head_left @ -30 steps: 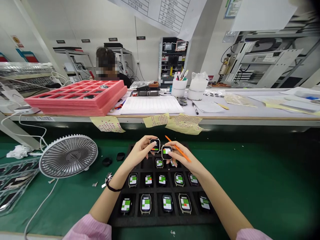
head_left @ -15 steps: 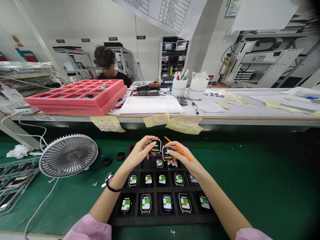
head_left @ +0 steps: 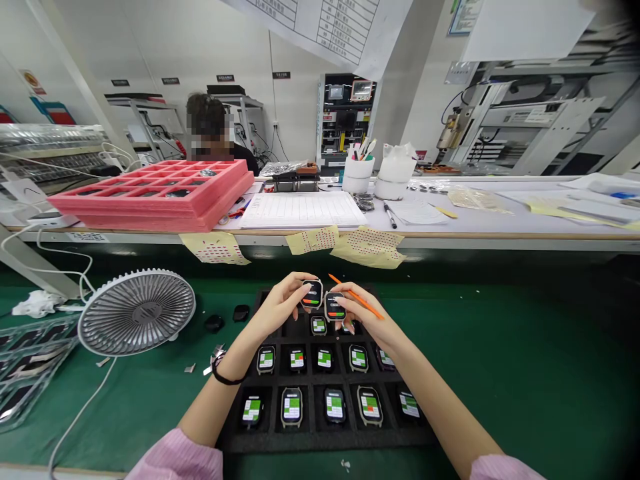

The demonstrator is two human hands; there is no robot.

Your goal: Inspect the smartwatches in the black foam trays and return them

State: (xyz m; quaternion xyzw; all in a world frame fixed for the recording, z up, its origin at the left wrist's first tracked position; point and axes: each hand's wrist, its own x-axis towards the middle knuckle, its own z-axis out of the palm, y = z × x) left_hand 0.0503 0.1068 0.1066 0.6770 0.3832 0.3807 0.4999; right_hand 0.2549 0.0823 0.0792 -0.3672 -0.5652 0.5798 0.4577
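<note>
My left hand (head_left: pixel 286 301) grips a smartwatch without a strap (head_left: pixel 313 294), its lit screen dark with a red and green strip. Close beside it, my right hand (head_left: pixel 361 308) holds a second smartwatch (head_left: pixel 335 307) with a similar screen. An orange stick (head_left: pixel 356 296), pointed at its far end, also rests in my right hand. Both watches are above the far part of a black foam tray (head_left: pixel 313 437). Several watches lie in the tray's compartments, such as a pale-framed watch (head_left: pixel 292 407), their screens showing green and white blocks. My right hand and forearm partly cover compartments on the right.
A white fan (head_left: pixel 137 312) stands left of the tray, with two small black pieces (head_left: pixel 215 323) nearby. Clear trays (head_left: pixel 30 363) lie at far left. Beyond, a shelf holds a pink foam tray (head_left: pixel 150 217), paper sheets (head_left: pixel 303 209) and a pen cup (head_left: pixel 357 175). A person (head_left: pixel 215 130) sits behind.
The screens of both held watches now show slightly different content, with a fuller red and green strip on the right one. My hands have hardly moved.
</note>
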